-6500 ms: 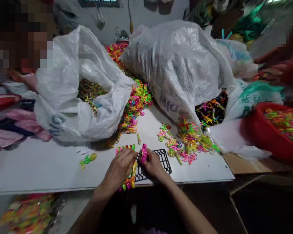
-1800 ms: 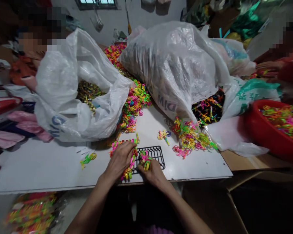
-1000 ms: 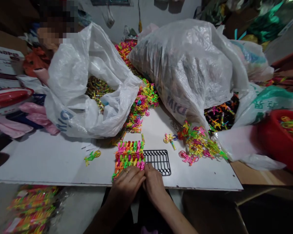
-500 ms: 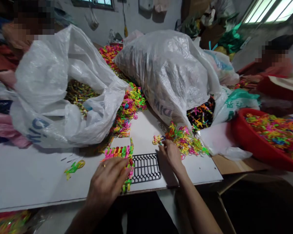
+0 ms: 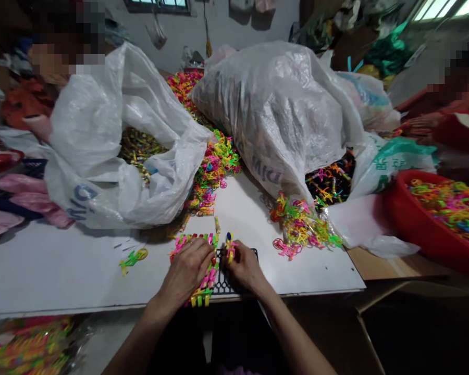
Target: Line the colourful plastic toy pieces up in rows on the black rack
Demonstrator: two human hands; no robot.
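Bright plastic pieces already stand packed side by side in rows (image 5: pixel 209 282) near the front edge of the white table (image 5: pixel 308 276), partly hidden under the left hand. Just right of them, the black grid (image 5: pixel 223 287) shows bare bars, so that stretch looks unfilled; whether the grid also runs beneath the rows is hidden. The right hand (image 5: pixel 244 268) pinches a yellow-and-pink piece (image 5: pixel 230 250) with a dark blue end above the grid, not yet in line with the others. The left hand (image 5: pixel 189 265) lies palm down over the rows, and whether its fingers grip anything cannot be told. Plenty is left loose: a tangled pile (image 5: pixel 303 224) on the right, and a red basin (image 5: pixel 398 203) of similar parts at far right.
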